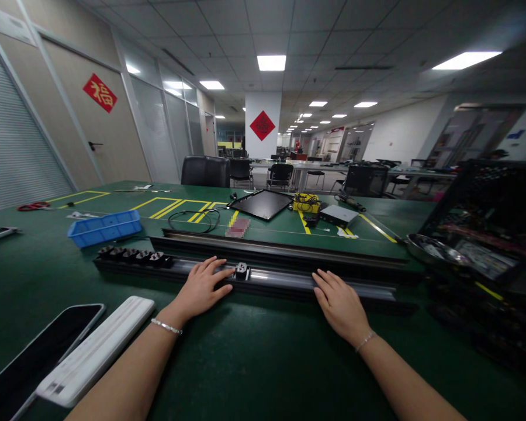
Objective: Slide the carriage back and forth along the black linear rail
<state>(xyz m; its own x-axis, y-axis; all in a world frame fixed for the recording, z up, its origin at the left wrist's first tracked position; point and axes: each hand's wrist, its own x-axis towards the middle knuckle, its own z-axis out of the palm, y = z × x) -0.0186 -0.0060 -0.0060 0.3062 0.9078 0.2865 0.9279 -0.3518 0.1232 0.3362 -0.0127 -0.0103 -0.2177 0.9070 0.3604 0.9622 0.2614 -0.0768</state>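
Note:
A long black channel strip (284, 285) lies across the green table in front of me. My left hand (205, 283) rests on it with fingers spread, left of the middle. Just beyond those fingertips a small black-and-white socket module (241, 271) sits in the channel. My right hand (338, 301) lies flat on the strip farther right, fingers stretched out. Several similar socket modules (131, 255) stand in a row at the strip's left end. Behind it runs a second long black strip (284, 251), parallel and untouched by either hand.
Left of the strips stands a blue bin (105, 228). A phone (39, 356) and a white oblong device (99, 351) lie at the near left. Farther back are a black panel (262, 203), a yellow box (307, 203) and a grey box (338, 216). A metal bowl (433, 248) sits at right.

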